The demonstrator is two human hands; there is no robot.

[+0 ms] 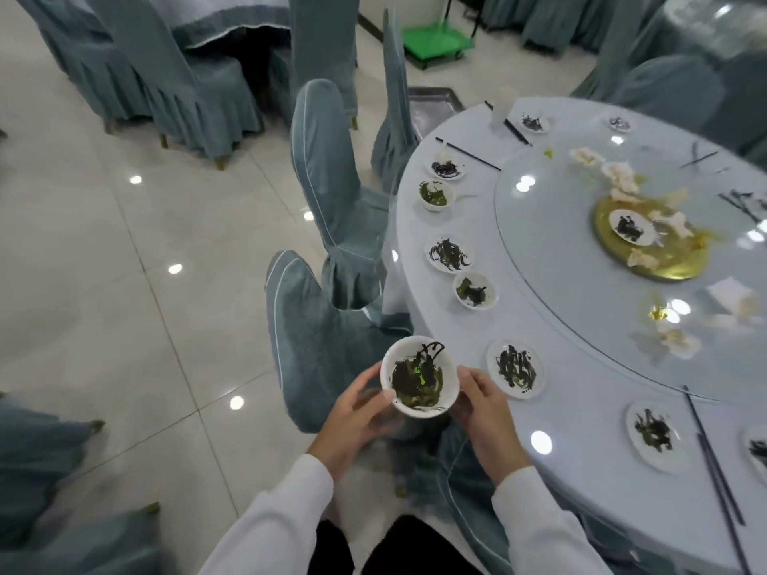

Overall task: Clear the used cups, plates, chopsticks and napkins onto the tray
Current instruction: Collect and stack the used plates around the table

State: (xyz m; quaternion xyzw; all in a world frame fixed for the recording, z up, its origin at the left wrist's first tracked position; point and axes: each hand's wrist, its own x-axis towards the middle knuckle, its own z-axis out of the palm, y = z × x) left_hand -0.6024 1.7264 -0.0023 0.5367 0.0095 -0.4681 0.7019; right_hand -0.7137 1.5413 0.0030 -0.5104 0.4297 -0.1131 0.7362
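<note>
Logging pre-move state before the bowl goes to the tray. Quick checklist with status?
1. Bowl held: ok. Left hand grips its near-left rim, thumb over the edge.
2. Right hand support: cannot tell. Its fingers lie at the bowl's right side; contact is not clear.
3. Bowl level: ok, roughly upright, dark and green residue stays inside.
4. Bowl off the table: ok, it is over the chair, apart from the nearest plate.
5. Tray located: ok, the metal tray shows beyond the table's far edge, partly hidden.
6. Tray has room: cannot tell, only part shows.
</note>
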